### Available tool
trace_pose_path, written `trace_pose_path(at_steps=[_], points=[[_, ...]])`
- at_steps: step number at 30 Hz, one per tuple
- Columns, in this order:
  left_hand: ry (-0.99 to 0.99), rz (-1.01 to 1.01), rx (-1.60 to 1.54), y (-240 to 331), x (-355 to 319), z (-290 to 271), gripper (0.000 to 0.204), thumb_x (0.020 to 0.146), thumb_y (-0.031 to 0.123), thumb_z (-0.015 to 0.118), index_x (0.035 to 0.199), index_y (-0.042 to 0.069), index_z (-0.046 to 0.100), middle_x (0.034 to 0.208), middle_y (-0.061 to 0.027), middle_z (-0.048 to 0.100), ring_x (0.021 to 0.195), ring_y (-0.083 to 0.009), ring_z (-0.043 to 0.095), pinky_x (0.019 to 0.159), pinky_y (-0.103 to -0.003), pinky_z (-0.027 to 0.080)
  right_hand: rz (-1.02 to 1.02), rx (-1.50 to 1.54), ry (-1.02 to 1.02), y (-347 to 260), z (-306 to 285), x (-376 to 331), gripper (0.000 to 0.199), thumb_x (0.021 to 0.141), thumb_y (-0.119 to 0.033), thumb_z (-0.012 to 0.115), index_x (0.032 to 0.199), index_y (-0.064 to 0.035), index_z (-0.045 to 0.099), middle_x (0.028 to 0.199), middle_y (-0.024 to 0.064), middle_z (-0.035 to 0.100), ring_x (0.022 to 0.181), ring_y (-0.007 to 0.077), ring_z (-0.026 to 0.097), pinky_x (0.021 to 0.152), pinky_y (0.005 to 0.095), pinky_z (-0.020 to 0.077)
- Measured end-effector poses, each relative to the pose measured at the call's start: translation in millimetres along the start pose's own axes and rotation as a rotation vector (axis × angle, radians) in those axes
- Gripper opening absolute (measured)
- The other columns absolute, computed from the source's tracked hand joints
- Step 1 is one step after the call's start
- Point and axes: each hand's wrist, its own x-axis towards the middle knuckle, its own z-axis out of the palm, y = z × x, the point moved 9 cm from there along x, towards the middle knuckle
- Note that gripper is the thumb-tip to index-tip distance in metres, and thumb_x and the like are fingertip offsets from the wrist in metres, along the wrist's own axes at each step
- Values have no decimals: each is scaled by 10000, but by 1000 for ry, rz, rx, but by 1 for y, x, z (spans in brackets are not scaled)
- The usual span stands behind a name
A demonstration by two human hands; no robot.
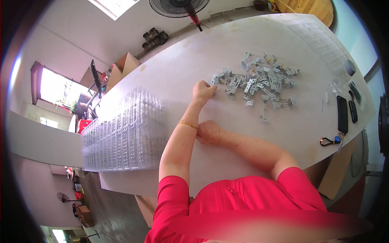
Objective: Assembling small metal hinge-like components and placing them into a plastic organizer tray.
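Small silver metal brackets point(265, 81) lie in a loose, tangled pile on the white table. My left hand point(204, 92) reaches to the pile's left edge, its fingers pinched on a metal bracket point(213, 79) there. Closer to my body, my right hand point(208, 132) is curled closed beside my left forearm. That forearm partly covers its fingertips, so anything inside them is hidden. A yellow bangle circles my left wrist.
Clear plastic trays point(125, 133) form a tall stack at the table's left. More clear trays point(318, 40) lie at the far right. Along the right edge are a black phone-like case point(342, 114), a keyring point(330, 141) and a dark round lid point(349, 67). A fan point(180, 6) stands beyond.
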Motion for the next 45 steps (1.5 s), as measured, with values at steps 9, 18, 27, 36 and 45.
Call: trace_pose_path(at_steps=[9,18,27,36,45], points=[[172,72,-27,8,-30,-21,328,715,290,700,780,-22,625,741,-158,656,724,-249,633,689,-373,513,3,27,44,4,-1,-1,135,854,-156,556,874,-51,638,820,174,669,767,398,634,684,490,503],[326,396,121,21,-74,-40,271,777,200,691,793,-14,526,815,-174,575,731,-313,560,671,-420,465,-104,113,148,-3,-7,-2,156,917,-173,519,969,-64,617,789,174,663,713,398,632,649,504,490],[304,260,78,15,-106,-60,261,808,166,681,870,-49,547,845,-203,597,756,-330,608,686,-422,497,-44,-27,8,3,7,-1,144,904,-167,534,992,-71,596,825,151,675,712,380,641,628,491,501],[130,101,34,-16,-106,-58,262,833,185,685,847,-65,606,715,-79,630,679,-134,621,586,-283,530,44,74,-39,7,6,0,155,925,-195,549,1011,-82,614,885,145,684,808,400,640,715,509,498],[95,168,23,-13,-113,-53,272,843,194,674,870,-70,616,736,-70,640,687,-108,601,612,-261,530,13,18,-14,7,6,0,150,902,-192,585,1019,-109,625,900,143,686,802,393,643,711,488,515]])
